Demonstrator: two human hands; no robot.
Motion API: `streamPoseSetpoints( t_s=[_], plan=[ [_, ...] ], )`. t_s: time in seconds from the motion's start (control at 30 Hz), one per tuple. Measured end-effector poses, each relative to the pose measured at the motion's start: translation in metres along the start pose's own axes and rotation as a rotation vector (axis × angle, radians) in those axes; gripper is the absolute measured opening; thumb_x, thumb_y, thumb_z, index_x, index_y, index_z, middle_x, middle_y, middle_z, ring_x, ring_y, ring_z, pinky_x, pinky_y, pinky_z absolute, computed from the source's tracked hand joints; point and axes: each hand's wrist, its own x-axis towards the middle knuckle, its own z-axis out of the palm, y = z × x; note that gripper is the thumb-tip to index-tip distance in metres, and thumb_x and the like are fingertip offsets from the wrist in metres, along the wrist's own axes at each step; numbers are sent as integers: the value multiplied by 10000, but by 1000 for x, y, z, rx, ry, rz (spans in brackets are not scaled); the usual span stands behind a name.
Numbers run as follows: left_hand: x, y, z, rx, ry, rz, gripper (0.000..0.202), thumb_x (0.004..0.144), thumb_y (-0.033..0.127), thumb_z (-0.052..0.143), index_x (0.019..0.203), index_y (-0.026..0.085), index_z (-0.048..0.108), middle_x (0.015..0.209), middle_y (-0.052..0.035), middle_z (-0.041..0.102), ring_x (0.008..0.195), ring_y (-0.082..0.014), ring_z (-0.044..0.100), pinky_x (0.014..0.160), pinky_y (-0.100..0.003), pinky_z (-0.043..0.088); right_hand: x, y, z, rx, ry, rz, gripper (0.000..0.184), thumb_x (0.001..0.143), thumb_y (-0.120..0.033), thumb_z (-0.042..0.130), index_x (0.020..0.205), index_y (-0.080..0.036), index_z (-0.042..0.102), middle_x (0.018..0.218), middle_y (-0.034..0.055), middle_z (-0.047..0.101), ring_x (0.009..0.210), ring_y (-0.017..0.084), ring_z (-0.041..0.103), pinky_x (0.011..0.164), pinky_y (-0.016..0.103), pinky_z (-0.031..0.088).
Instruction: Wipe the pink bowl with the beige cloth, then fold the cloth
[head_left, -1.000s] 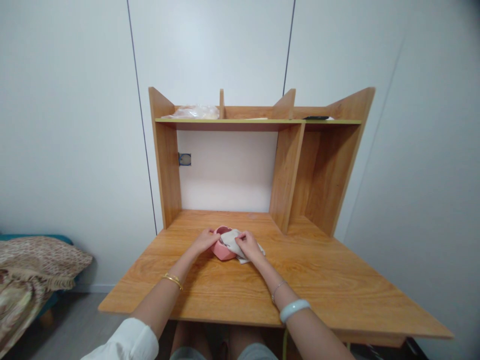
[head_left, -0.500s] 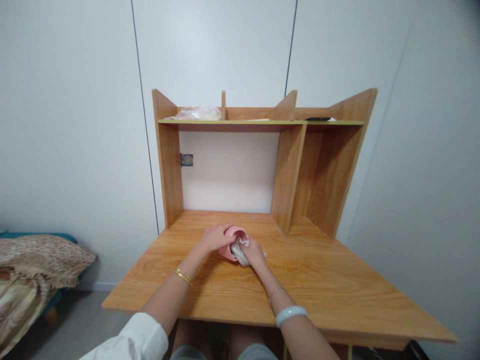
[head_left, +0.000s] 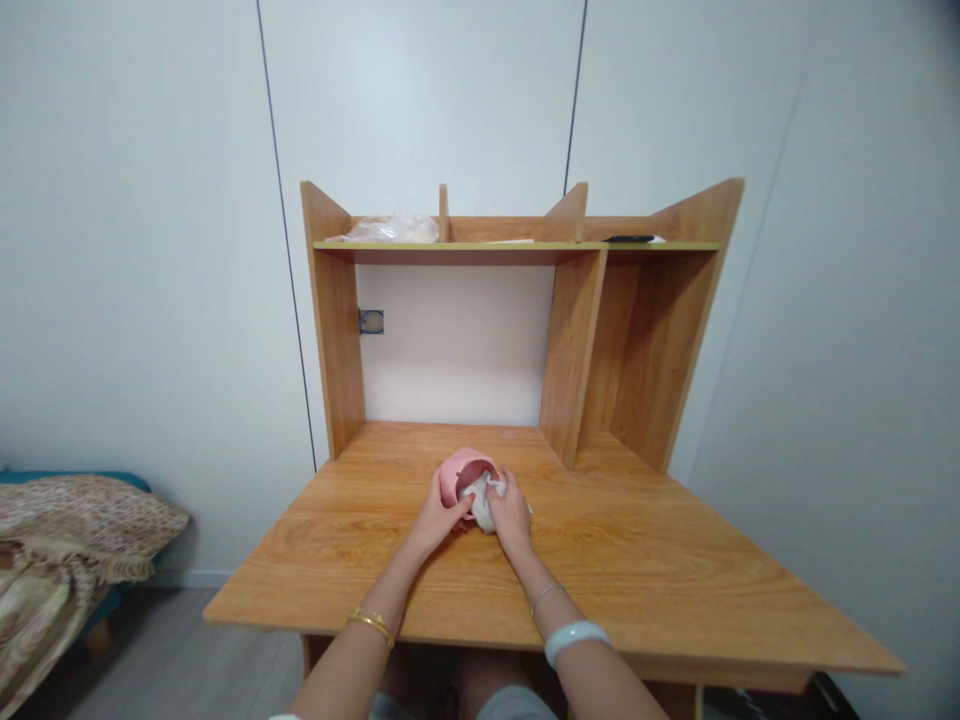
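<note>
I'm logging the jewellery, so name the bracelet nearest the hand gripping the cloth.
The thin silvery chain, nearest the right hand; the thick pale bangle sits farther up that arm, the gold bracelet on the other.

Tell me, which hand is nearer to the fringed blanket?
Left. The left hand, holding the pink container, is to the right of the fringed blanket; the right hand, gripping the white cloth, is farther right.

The shelf unit (head_left: 571,350) stands behind the container (head_left: 453,470) and cloth (head_left: 481,511).
</note>
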Motion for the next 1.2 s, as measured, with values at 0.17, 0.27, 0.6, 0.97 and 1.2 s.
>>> streamPoseSetpoints(
  t_s=[0.17, 0.27, 0.6, 0.97, 1.2],
  plan=[
    [-2, 8, -1, 243, 139, 146, 689, 682, 359, 695, 1277, 160, 411, 1170, -111, 589, 998, -218, 600, 858, -340, 501, -4, -4, -6, -71, 26, 19, 531, 819, -325, 456, 1332, -224, 364, 1070, 78, 652, 944, 232, 623, 759, 311, 445],
    [-8, 18, 2, 528, 213, 181, 664, 703, 322, 654, 1294, 142, 408, 1186, -115, 589, 1102, -244, 544, 970, -375, 413, -5, -5, -9, -98, 35, 20, 562, 816, -353, 470, 1344, -205, 343, 987, 100, 670, 883, 251, 638, 700, 311, 442],
    [-17, 30, 4, 684, 264, 219, 690, 752, 326, 579, 1370, 142, 333, 1293, -117, 526, 1153, -241, 515, 983, -355, 392, -7, -6, -14, 92, 85, -66, 575, 835, -398, 465, 1349, -184, 322, 870, 74, 674, 800, 222, 640, 663, 272, 432],
    [-27, 41, -1, 850, 238, 208, 684, 733, 341, 605, 1368, 234, 373, 1241, -74, 581, 1070, -256, 574, 938, -355, 431, -5, -5, -11, 31, 81, -146, 655, 774, -348, 547, 1355, -167, 302, 1153, 129, 596, 1052, 239, 565, 846, 323, 422],
    [-24, 37, -5, 791, 201, 203, 800, 739, 421, 607, 1421, 234, 234, 1088, -65, 642, 984, -250, 611, 888, -364, 456, -1, 6, -5, -20, -92, -126, 424, 814, -303, 479, 1233, -236, 497, 1134, 72, 635, 1053, 217, 576, 888, 305, 400]
  ],
)
